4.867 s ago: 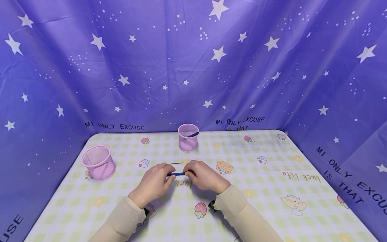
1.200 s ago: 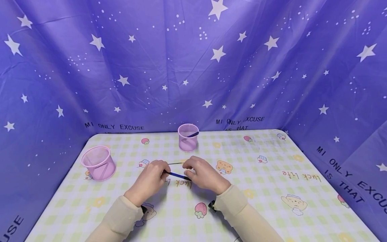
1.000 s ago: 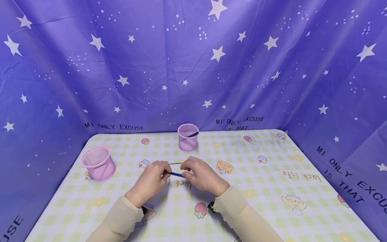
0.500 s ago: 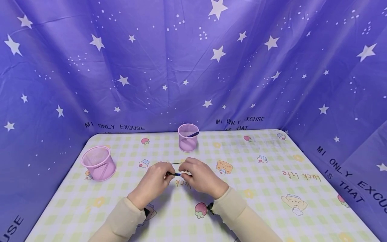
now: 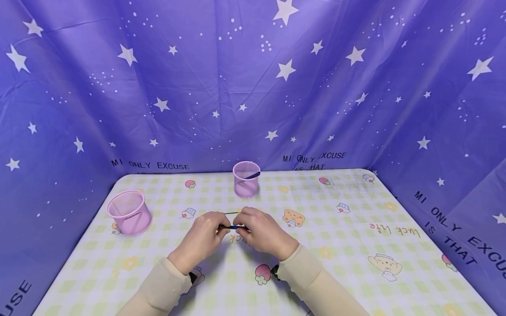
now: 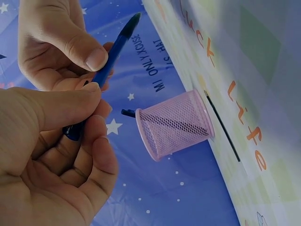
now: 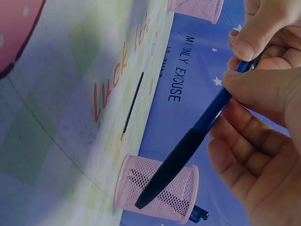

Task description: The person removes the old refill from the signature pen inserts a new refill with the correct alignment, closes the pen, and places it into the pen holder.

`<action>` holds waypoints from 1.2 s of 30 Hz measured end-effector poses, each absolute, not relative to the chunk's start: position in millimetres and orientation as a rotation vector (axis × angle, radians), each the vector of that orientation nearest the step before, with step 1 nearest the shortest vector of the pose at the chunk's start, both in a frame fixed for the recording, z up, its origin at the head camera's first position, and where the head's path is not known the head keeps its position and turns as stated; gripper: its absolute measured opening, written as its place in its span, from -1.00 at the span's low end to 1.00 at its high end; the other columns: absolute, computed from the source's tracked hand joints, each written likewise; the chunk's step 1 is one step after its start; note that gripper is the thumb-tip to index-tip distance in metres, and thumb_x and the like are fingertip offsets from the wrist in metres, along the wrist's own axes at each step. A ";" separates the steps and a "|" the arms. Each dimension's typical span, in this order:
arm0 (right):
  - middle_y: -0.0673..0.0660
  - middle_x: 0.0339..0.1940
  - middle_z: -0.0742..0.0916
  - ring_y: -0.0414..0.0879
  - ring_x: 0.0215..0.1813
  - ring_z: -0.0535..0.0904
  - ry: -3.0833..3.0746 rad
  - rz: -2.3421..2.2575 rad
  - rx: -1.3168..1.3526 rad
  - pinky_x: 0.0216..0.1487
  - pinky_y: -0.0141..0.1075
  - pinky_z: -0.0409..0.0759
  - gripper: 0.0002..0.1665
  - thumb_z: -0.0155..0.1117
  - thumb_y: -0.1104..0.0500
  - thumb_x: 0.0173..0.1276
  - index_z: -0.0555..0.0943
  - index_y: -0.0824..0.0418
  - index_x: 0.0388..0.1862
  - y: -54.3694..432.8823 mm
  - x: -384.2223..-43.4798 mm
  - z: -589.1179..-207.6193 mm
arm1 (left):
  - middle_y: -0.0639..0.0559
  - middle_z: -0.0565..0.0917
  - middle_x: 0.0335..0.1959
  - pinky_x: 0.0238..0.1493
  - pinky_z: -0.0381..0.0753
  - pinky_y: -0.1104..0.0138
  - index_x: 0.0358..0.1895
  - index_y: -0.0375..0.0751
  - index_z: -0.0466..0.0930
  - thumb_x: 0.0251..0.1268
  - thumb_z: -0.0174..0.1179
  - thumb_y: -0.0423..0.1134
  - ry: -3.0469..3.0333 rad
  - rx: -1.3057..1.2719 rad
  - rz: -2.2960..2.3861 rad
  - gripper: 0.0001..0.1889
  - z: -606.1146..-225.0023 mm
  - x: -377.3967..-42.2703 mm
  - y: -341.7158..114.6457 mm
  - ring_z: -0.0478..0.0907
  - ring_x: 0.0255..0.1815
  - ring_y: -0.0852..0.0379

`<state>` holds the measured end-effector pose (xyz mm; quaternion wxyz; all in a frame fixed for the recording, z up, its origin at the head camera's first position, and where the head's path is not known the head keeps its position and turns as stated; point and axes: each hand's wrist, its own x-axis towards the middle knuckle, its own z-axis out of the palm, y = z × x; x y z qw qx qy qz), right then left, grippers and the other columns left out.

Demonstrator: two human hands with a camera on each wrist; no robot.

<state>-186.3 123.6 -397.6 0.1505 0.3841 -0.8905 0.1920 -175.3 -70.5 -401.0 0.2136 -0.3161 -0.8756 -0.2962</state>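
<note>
Between both hands is a blue ballpoint pen (image 7: 210, 115) with a dark grip section. My left hand (image 5: 199, 237) pinches its push-button end between thumb and fingers. My right hand (image 5: 266, 232) pinches the blue barrel close beside the left fingertips. Seen from the left wrist, the dark tapered end (image 6: 130, 26) points up and away, past the right thumb. No refill point shows at that tapered end in the right wrist view. A thin dark ink refill (image 7: 133, 106) with a brass-coloured tip lies on the tablecloth just beyond the hands.
A pink mesh pen cup (image 5: 246, 188) stands at the back middle, with a dark blue pen (image 5: 253, 175) leaning in it. Another pink mesh cup (image 5: 132, 217) stands at the left. A checked cloth (image 5: 348, 285) covers the table; a purple star curtain (image 5: 221, 87) hangs behind.
The pen was slanted down to the right about a second ago and now lies nearly level. My right hand has shifted slightly left along it, and less barrel shows between the hands. The refill stays put.
</note>
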 end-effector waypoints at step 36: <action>-0.10 -0.33 0.59 -0.27 -0.29 0.47 -2.538 0.556 1.148 -0.24 -0.39 0.50 -0.91 0.29 0.27 0.24 0.63 0.10 -0.29 124.9 -188.9 -398.7 | 0.13 0.62 -0.35 -0.31 0.58 0.43 -0.31 -0.11 0.59 -0.04 0.41 -0.49 -2.468 -0.888 -0.909 -0.74 -400.2 -174.0 -69.9 0.58 -0.36 0.26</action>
